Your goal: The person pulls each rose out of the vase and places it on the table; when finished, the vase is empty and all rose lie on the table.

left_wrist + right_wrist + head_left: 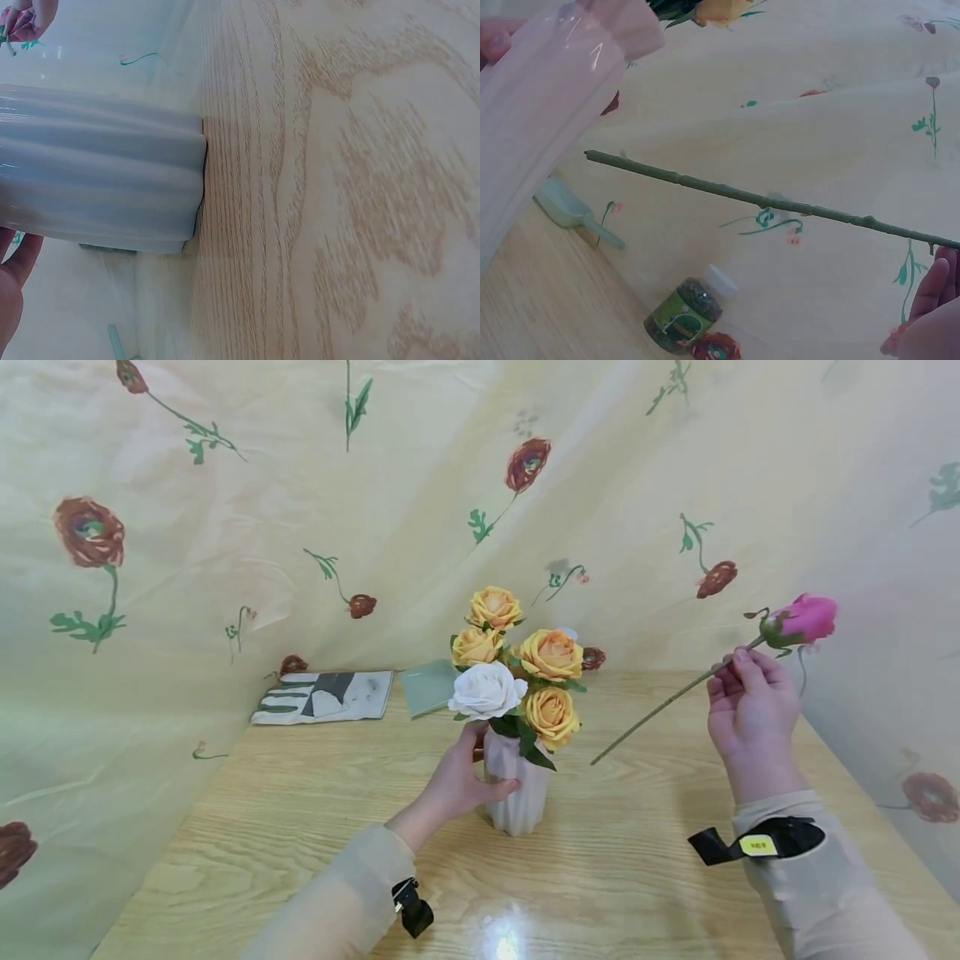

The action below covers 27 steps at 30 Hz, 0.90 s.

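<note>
A pale ribbed vase (516, 785) stands upright on the wooden table, holding several yellow roses (551, 655) and a white rose (488, 691). My left hand (454, 781) grips the vase from its left side, thumb across the front; part of the fingers is hidden behind it. Off to the right, my right hand (756, 710) pinches the green stem of a pink rose (806, 620) just below the bloom. This rose is held in the air, bloom up to the right. Its stem (765, 201) slants down toward the vase, and the cut end is apart from it.
At the back left lies a white and grey glove (330, 697). A pale green scoop (574, 210) rests behind the vase, beside a bottle with a green label and white cap (682, 315). Flower-printed cloth (420, 485) hangs around the table (300, 827).
</note>
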Each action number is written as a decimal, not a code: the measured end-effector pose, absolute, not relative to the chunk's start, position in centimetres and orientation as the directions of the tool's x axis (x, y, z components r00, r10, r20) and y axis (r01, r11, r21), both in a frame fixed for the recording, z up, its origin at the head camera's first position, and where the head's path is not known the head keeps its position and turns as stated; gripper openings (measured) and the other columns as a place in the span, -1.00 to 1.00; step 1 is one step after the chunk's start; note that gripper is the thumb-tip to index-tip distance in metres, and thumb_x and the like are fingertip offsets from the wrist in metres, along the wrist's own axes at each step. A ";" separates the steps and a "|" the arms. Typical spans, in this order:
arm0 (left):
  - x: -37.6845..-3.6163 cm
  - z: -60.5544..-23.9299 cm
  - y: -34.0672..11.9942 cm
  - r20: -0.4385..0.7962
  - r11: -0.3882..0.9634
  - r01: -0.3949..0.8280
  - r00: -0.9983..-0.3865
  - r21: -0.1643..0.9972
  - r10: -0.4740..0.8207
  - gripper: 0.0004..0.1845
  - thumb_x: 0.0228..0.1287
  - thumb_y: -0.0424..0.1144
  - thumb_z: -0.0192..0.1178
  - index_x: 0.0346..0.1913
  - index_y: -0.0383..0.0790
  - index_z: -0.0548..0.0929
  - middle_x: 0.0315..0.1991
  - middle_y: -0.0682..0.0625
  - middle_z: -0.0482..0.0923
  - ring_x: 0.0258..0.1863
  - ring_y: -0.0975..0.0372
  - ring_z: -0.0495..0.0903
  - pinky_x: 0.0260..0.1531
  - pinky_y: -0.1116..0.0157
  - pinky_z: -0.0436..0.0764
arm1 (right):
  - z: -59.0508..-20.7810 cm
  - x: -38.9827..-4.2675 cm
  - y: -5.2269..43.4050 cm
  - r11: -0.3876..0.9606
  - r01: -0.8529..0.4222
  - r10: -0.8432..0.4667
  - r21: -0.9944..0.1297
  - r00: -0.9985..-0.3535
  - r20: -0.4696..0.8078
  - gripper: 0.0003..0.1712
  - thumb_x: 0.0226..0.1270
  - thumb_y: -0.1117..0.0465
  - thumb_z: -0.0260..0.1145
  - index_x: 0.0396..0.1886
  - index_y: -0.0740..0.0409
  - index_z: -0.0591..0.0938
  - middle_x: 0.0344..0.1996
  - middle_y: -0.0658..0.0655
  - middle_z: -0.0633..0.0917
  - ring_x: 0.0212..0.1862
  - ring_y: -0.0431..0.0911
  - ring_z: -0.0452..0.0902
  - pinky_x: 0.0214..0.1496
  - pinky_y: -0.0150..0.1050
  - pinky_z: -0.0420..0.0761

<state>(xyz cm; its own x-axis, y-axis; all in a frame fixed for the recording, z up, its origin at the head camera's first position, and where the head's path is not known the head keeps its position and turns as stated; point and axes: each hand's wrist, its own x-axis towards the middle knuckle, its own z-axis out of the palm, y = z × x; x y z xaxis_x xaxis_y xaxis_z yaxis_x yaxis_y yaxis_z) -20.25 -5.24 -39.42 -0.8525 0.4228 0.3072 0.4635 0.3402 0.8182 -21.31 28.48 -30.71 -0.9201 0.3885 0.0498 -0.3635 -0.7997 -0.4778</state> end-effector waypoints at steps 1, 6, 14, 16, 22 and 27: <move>-20.3 -39.4 -5.2 0.306 0.340 0.462 -0.853 0.819 0.422 -0.18 -0.15 -0.02 0.33 0.17 -0.13 0.13 -0.02 -0.03 0.32 -0.04 0.15 0.37 -0.06 0.18 0.43 | -30.9 -21.3 28.5 -0.794 -0.364 0.390 -0.488 -0.919 0.051 -0.78 0.01 0.48 0.25 -0.32 0.31 0.44 -0.52 0.19 0.52 -0.50 -0.02 0.44 -0.51 -0.29 0.47; -20.2 -39.5 -5.2 0.285 0.355 0.443 -0.863 0.823 0.416 -0.16 -0.17 0.01 0.33 0.18 -0.13 0.12 -0.01 -0.03 0.32 -0.03 0.15 0.37 -0.06 0.15 0.42 | -31.7 -21.5 28.4 -0.776 -0.358 0.397 -0.519 -0.917 0.039 -0.79 -0.03 0.48 0.27 -0.35 0.32 0.46 -0.55 0.19 0.53 -0.54 -0.06 0.43 -0.56 -0.31 0.47; -20.2 -39.6 -5.2 0.275 0.369 0.438 -0.866 0.820 0.418 -0.17 -0.15 0.02 0.31 0.17 -0.13 0.12 -0.04 -0.02 0.33 -0.04 0.11 0.39 -0.09 0.24 0.45 | -32.8 -21.4 28.3 -0.751 -0.327 0.386 -0.574 -0.922 0.020 -0.82 -0.01 0.49 0.25 -0.36 0.34 0.49 -0.52 0.17 0.53 -0.53 -0.09 0.41 -0.57 -0.33 0.45; -20.2 -39.6 -5.2 0.277 0.365 0.439 -0.865 0.821 0.419 -0.18 -0.15 0.01 0.32 0.17 -0.13 0.12 -0.04 -0.02 0.33 -0.04 0.10 0.39 -0.09 0.21 0.45 | -33.1 -21.4 28.3 -0.743 -0.317 0.383 -0.589 -0.924 0.015 -0.85 0.00 0.50 0.24 -0.38 0.33 0.50 -0.51 0.16 0.53 -0.53 -0.10 0.40 -0.57 -0.35 0.45; -20.3 -39.7 -5.2 0.289 0.351 0.449 -0.859 0.822 0.422 -0.17 -0.15 0.00 0.32 0.17 -0.15 0.12 -0.04 -0.04 0.33 -0.04 0.09 0.39 -0.08 0.16 0.44 | -33.9 -21.4 28.0 -0.715 -0.307 0.378 -0.628 -0.926 0.022 -0.87 -0.02 0.49 0.26 -0.43 0.31 0.52 -0.54 0.15 0.54 -0.56 -0.12 0.39 -0.60 -0.37 0.44; -20.2 -39.7 -5.2 0.287 0.360 0.446 -0.863 0.819 0.415 -0.16 -0.15 0.00 0.32 0.17 -0.15 0.11 -0.03 -0.05 0.33 -0.04 0.10 0.39 -0.07 0.15 0.44 | -34.7 -21.4 27.5 -0.675 -0.241 0.342 -0.698 -0.940 -0.005 -0.86 -0.09 0.45 0.33 -0.46 0.27 0.57 -0.58 0.11 0.55 -0.56 -0.14 0.41 -0.58 -0.40 0.44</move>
<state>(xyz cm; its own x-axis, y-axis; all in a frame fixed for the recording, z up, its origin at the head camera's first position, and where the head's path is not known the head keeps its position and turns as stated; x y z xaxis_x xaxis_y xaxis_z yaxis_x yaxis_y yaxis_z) -20.24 -5.17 -39.75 -0.8631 0.4152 0.2873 0.4461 0.3604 0.8192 -21.45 27.51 -34.65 -0.9399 0.3415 -0.0050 -0.2415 -0.6747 -0.6975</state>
